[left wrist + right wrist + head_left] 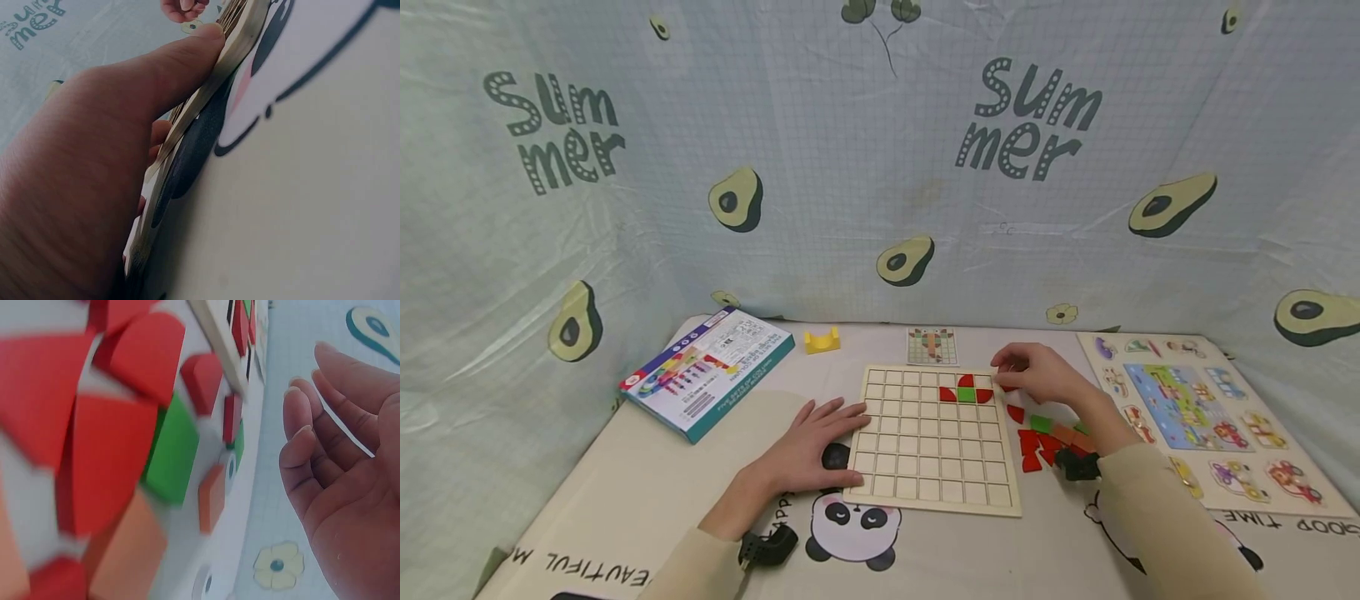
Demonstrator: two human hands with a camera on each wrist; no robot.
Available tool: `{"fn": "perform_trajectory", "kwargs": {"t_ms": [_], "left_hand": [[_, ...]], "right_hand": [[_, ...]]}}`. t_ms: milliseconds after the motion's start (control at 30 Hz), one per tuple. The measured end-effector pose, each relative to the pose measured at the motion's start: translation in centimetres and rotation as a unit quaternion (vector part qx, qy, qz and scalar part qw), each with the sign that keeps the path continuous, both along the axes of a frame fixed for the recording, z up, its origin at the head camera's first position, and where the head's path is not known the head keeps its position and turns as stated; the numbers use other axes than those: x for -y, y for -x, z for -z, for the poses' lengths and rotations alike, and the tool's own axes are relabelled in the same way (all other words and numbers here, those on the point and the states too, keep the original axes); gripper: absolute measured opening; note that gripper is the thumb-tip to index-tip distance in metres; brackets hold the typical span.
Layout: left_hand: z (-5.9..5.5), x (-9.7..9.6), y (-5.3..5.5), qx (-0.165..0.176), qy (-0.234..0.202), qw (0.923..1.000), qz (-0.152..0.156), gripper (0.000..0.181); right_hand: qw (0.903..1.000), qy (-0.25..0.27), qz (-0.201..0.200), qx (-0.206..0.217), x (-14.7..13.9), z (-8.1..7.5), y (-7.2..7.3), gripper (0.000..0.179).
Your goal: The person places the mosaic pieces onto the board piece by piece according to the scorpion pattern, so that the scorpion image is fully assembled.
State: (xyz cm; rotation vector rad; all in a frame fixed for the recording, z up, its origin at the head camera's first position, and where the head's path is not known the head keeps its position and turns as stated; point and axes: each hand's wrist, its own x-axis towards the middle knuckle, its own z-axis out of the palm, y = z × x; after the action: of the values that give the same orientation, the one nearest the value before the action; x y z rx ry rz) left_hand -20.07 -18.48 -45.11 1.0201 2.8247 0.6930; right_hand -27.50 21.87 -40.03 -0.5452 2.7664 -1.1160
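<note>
A wooden grid board [917, 487] lies on the table. In its upper right part sits a green square [966, 395] with red quarter-round pieces [983, 396] on several sides. My left hand [817, 442] rests at the board's left edge, fingers spread, the thumb [187, 56] on the rim. My right hand [1037, 372] hovers by the upper right corner. In the right wrist view its fingers [297, 412] are loosely bent with nothing visible between them. Some red shows beneath the hand in the head view. Loose red pieces [112, 456], green and orange ones lie right of the board.
Behind the board lies a small pattern card [932, 346]. A yellow block [822, 340] and a boxed set [707, 375] are at the back left. On the right lies a picture puzzle board [1195, 408]. A patterned curtain [850, 167] hangs behind the table.
</note>
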Motion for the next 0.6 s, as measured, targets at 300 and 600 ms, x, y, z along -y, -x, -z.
{"fn": "perform_trajectory", "kwargs": {"t_ms": [300, 600], "left_hand": [[0.0, 0.0, 0.0, -0.004, -0.003, 1.0, 0.002, 0.082], [0.0, 0.0, 0.0, -0.008, -0.003, 1.0, 0.0, 0.083]], "right_hand": [[0.9997, -0.007, 0.025, -0.005, -3.1, 0.4, -0.3, 0.022], [0.9986, -0.013, 0.05, -0.007, -5.8, 0.8, -0.5, 0.027]]}}
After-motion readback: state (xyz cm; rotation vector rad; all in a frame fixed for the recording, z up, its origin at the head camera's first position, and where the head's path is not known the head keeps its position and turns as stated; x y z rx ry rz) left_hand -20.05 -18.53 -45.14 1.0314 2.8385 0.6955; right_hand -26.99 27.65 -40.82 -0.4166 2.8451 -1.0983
